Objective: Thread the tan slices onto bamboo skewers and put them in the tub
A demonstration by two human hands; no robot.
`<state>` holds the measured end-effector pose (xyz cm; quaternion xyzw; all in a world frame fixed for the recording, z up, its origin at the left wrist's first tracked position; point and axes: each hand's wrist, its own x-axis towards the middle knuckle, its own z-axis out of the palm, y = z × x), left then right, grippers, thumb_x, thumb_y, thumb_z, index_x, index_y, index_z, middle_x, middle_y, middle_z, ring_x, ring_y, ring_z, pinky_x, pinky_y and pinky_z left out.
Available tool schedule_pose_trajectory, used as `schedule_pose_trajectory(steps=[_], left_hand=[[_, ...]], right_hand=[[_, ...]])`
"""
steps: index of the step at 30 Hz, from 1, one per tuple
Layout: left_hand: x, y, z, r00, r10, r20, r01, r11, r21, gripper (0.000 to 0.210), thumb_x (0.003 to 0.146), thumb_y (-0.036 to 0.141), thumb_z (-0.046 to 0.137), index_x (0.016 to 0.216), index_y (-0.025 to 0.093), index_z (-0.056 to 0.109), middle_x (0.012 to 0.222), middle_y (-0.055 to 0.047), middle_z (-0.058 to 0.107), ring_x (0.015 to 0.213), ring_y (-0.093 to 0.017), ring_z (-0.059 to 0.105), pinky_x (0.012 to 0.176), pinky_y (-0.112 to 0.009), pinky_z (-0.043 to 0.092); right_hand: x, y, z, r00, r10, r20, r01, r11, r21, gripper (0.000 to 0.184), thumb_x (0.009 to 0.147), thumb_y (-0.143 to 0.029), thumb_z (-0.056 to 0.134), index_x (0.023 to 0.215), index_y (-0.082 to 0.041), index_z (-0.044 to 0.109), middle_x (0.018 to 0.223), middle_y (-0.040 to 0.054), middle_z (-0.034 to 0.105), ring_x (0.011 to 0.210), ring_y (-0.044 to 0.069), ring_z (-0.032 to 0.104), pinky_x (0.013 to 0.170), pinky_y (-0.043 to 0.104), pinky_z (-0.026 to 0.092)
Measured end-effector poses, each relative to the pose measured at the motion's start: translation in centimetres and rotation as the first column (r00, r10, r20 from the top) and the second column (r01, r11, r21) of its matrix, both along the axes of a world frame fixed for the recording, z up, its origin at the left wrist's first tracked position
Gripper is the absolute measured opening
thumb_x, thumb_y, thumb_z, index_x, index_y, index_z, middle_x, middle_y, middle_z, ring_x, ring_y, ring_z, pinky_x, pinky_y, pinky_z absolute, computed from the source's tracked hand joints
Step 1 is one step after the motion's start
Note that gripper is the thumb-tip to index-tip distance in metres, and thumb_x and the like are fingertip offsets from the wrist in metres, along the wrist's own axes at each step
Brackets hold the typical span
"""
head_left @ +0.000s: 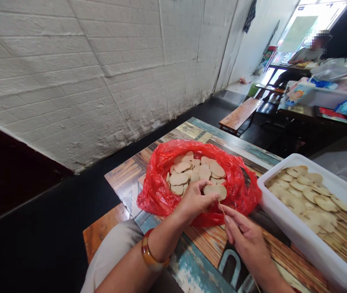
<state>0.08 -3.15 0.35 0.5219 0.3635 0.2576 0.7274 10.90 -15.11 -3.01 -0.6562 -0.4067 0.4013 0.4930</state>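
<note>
Pinched in my left hand (197, 199) is a pale, flat oval slice (217, 191), held just above the front of a red plastic bag (158, 179). My right hand (243, 230) is closed around a thin wooden skewer (221, 206), whose tip meets the slice's lower edge; I cannot tell how deep it goes in. Inside the open bag lies a heap of similar slices (181, 178). To the right, a white plastic tub (283, 215) holds slices on skewers (316, 195), their sticks pointing toward the near right.
The bag and tub stand on a patchwork-patterned wooden table (127, 173). A white brick-textured wall (115, 61) runs along the left. Beyond are a wooden bench (242, 114), a cluttered table with a plastic bin (326, 97), and a seated person (307, 53) near the bright doorway.
</note>
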Motion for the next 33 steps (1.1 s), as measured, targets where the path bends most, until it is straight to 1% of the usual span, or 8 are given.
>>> schedule_pose_trajectory(steps=[5,11,18,22,25,30,32,33], left_hand=[[-0.2,0.1,-0.1,0.999,0.031,0.041,-0.031,0.999,0.013,0.025,0.065,0.031,0.064,0.079,0.012,0.056,0.063,0.0,0.059,0.049,-0.008,0.051,0.045,-0.017,0.037],[-0.1,0.2,-0.2,0.994,0.053,0.095,-0.044,0.995,-0.092,0.027,0.063,0.03,0.067,0.077,0.013,0.053,0.064,-0.001,0.06,0.049,-0.008,0.052,0.046,-0.018,0.039],[0.1,0.3,-0.5,0.984,0.114,0.139,-0.091,0.982,-0.163,0.032,0.057,0.03,0.072,0.076,0.013,0.053,0.06,0.0,0.06,0.049,-0.009,0.054,0.048,-0.019,0.041],[0.1,0.3,-0.6,0.98,0.136,0.148,-0.112,0.981,-0.16,0.033,0.055,0.029,0.074,0.074,0.014,0.053,0.06,0.0,0.06,0.049,-0.009,0.054,0.049,-0.019,0.041],[0.0,0.3,-0.6,0.977,0.145,0.159,-0.12,0.98,-0.16,0.031,0.055,0.028,0.074,0.073,0.014,0.053,0.06,0.001,0.06,0.05,-0.008,0.054,0.049,-0.018,0.04],[0.0,0.4,-0.6,0.976,0.152,0.156,-0.131,0.982,-0.139,0.031,0.054,0.028,0.074,0.072,0.013,0.053,0.059,0.001,0.059,0.05,-0.008,0.053,0.05,-0.018,0.04],[0.0,0.4,-0.6,0.976,0.15,0.156,-0.13,0.983,-0.132,0.031,0.055,0.028,0.074,0.072,0.013,0.053,0.058,0.001,0.059,0.05,-0.008,0.053,0.05,-0.018,0.04],[0.0,0.4,-0.6,0.976,0.151,0.156,-0.131,0.983,-0.131,0.03,0.055,0.028,0.074,0.071,0.013,0.053,0.058,0.001,0.059,0.05,-0.008,0.053,0.05,-0.018,0.04]], right_hand=[[0.0,0.0,0.3,0.995,0.006,0.097,-0.008,1.0,0.024,0.037,0.084,-0.037,0.049,0.112,-0.015,0.06,0.058,-0.0018,0.055,0.049,0.011,0.047,0.052,0.023,0.043],[0.1,0.1,0.3,0.99,-0.009,0.144,0.004,0.999,0.033,0.033,0.084,-0.035,0.049,0.108,-0.015,0.061,0.057,-0.0025,0.055,0.048,0.011,0.05,0.05,0.023,0.043],[0.0,0.1,0.5,0.978,-0.03,0.208,0.015,0.997,0.072,0.03,0.084,-0.033,0.048,0.105,-0.016,0.061,0.053,-0.0038,0.054,0.046,0.011,0.052,0.048,0.022,0.044],[0.1,0.1,0.7,0.959,-0.034,0.281,0.004,0.994,0.107,0.032,0.085,-0.032,0.047,0.107,-0.015,0.062,0.056,-0.0023,0.056,0.048,0.011,0.053,0.053,0.023,0.046],[0.3,0.0,0.8,0.946,-0.011,0.325,-0.028,0.993,0.114,0.034,0.086,-0.031,0.045,0.112,-0.015,0.06,0.057,-0.0016,0.057,0.049,0.012,0.052,0.054,0.024,0.047],[0.3,-0.1,1.1,0.947,0.039,0.32,-0.071,0.994,0.087,0.038,0.088,-0.031,0.041,0.12,-0.016,0.056,0.06,-0.0008,0.057,0.05,0.012,0.052,0.054,0.024,0.047],[0.2,-0.1,1.3,0.949,0.054,0.31,-0.087,0.992,0.096,0.038,0.088,-0.031,0.042,0.121,-0.019,0.055,0.058,-0.0011,0.056,0.05,0.012,0.051,0.052,0.024,0.048],[0.1,0.0,1.4,0.952,0.04,0.302,-0.077,0.991,0.112,0.037,0.087,-0.032,0.043,0.119,-0.02,0.057,0.057,-0.0014,0.055,0.049,0.012,0.052,0.051,0.024,0.048]])
